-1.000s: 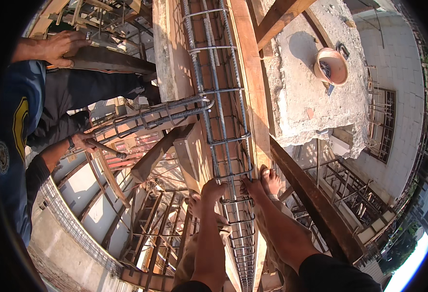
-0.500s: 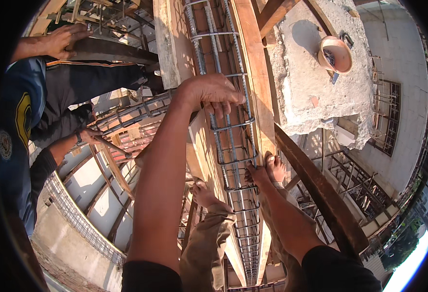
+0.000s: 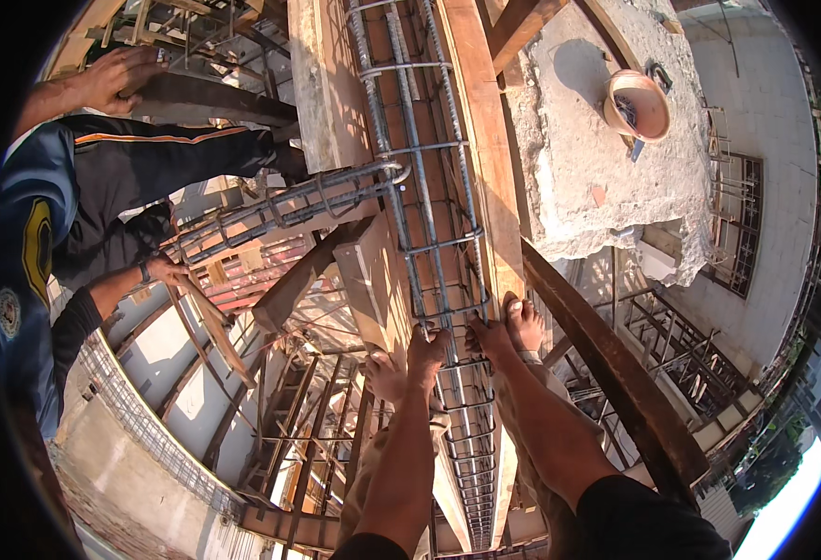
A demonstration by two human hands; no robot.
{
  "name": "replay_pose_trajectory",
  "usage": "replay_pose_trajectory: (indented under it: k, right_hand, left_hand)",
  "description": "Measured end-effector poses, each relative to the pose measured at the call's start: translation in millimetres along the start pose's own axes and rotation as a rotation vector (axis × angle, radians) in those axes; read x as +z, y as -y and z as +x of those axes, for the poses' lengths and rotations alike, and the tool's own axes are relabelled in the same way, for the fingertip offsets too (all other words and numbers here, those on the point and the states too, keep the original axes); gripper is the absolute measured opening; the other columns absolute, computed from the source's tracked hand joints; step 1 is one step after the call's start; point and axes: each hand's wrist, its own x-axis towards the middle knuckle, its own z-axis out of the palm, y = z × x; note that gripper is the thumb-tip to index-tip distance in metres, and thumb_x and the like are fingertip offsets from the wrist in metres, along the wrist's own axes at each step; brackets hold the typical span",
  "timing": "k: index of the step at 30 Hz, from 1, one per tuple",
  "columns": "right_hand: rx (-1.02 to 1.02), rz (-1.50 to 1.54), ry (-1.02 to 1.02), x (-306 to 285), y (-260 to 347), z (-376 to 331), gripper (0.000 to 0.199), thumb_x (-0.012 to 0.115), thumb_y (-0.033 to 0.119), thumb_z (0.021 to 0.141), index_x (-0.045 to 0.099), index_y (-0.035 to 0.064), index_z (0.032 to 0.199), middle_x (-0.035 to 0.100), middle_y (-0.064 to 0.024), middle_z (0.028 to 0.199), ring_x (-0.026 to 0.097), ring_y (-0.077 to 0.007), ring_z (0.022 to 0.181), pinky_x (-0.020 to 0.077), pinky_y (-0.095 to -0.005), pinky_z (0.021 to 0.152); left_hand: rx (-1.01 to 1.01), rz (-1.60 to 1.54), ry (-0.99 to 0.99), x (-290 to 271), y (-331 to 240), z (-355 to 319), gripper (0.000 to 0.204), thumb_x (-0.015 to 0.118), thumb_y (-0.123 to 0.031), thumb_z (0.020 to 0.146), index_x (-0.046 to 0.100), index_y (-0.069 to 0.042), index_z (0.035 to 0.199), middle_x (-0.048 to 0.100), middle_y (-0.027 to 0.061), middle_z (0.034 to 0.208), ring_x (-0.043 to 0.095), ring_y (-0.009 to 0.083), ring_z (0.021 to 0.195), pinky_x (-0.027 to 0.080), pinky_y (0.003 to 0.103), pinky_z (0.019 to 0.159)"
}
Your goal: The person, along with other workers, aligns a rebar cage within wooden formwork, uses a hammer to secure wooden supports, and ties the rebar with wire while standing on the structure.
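Note:
A long steel rebar cage (image 3: 438, 210), made of ribbed bars tied with square stirrups, lies in a wooden trough between my feet. My left hand (image 3: 427, 357) is closed on the cage's left side, at a near stirrup. Just across from it, my right hand (image 3: 491, 340) is closed on the right side of the cage; its fingertips are partly hidden. A second set of rebars (image 3: 289, 203) comes in from the left, and its hooked end (image 3: 399, 172) lies over the cage's left bar.
Timber boards (image 3: 487, 140) flank the cage. At the left a co-worker in a blue shirt (image 3: 28, 252) has a hand (image 3: 116, 82) at a dark beam. A pinkish bowl (image 3: 638, 105) stands on the broken concrete slab (image 3: 597, 187). My bare foot (image 3: 525, 325) rests beside the right board. Beams and open gaps lie below.
My left hand has come back from far up the cage to its near part, beside my right hand. The hooked rebar end now shows uncovered. My right hand has stayed in place.

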Motion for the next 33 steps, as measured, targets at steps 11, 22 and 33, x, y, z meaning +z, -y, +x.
replay_pose_trajectory:
  k: [11, 22, 33]
  right_hand:
    - [0.493, 0.572, 0.468, 22.5, 2.1, 0.3, 0.049, 0.065, 0.044, 0.093, 0.060, -0.0055, 0.095, 0.066, -0.0165, 0.085, 0.069, -0.0263, 0.075, 0.0589, -0.0390, 0.066]
    - [0.507, 0.634, 0.409, 18.8, 16.4, -5.7, 0.040, 0.067, 0.035, 0.094, 0.059, -0.0032, 0.085, 0.063, -0.0101, 0.073, 0.065, -0.0213, 0.061, 0.0578, -0.0328, 0.054]
    - [0.491, 0.636, 0.358, 23.3, 16.4, -8.1, 0.046, 0.068, 0.043, 0.091, 0.064, -0.0016, 0.080, 0.065, -0.0111, 0.068, 0.066, -0.0208, 0.058, 0.0553, -0.0308, 0.053]
  left_hand:
    - [-0.137, -0.269, 0.110, -4.8, 5.0, 34.7, 0.030, 0.070, -0.026, 0.091, 0.060, -0.003, 0.108, 0.066, 0.0072, 0.079, 0.064, 0.0163, 0.069, 0.050, 0.030, 0.067]
    - [-0.167, -0.342, 0.122, -1.8, 12.6, 20.4, 0.022, 0.065, -0.024, 0.091, 0.059, -0.004, 0.098, 0.063, 0.0047, 0.077, 0.059, 0.0145, 0.066, 0.046, 0.029, 0.063]
    - [-0.175, -0.494, 0.147, -1.1, 36.8, 25.0, 0.026, 0.065, -0.031, 0.096, 0.058, -0.006, 0.093, 0.062, 0.0057, 0.071, 0.059, 0.0141, 0.060, 0.048, 0.029, 0.061]
